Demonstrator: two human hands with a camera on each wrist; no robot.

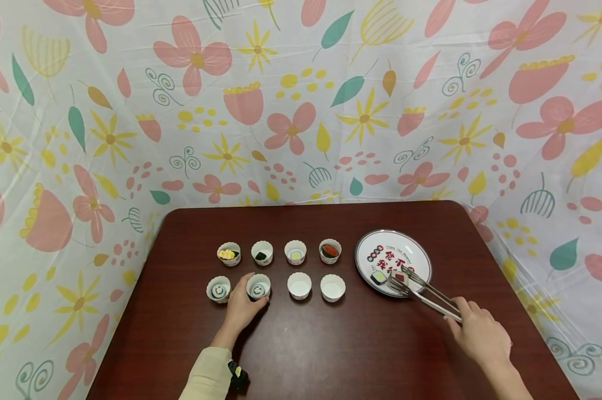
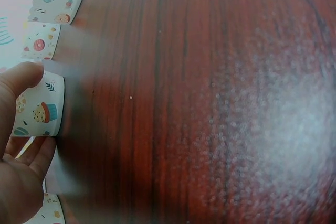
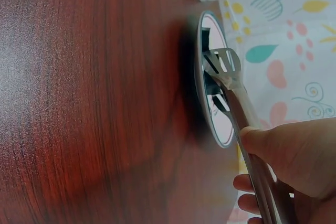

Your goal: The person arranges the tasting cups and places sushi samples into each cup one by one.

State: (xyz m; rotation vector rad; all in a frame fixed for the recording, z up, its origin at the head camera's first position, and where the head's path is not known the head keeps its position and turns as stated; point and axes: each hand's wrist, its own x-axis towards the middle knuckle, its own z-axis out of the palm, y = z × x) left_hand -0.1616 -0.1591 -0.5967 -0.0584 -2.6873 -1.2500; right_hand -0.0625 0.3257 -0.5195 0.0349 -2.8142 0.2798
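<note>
My left hand point(image 1: 242, 306) grips a small white paper cup point(image 2: 44, 106) with thumb and fingers around its sides. A round sushi-like roll point(image 1: 258, 289) sits inside that cup. My right hand point(image 1: 482, 333) holds metal serving tongs point(image 1: 433, 298), their slotted ends over a white plate point(image 1: 417, 251) with red lettering. Between the tong ends lies a piece of sushi with a dark red centre point(image 1: 399, 276); whether they pinch it I cannot tell. Beside it on the plate is a dark-edged sushi piece with a yellow-green centre point(image 1: 378, 277).
Four-cup rows are not evenly filled: the back row includes cups with yellow point(image 1: 227, 254), dark point(image 1: 260, 256) and orange-red toppings point(image 1: 330, 251). In front, two cups point(image 1: 299, 286) right of my left hand show white insides. A floral curtain point(image 1: 301, 111) borders the table point(image 1: 301, 344).
</note>
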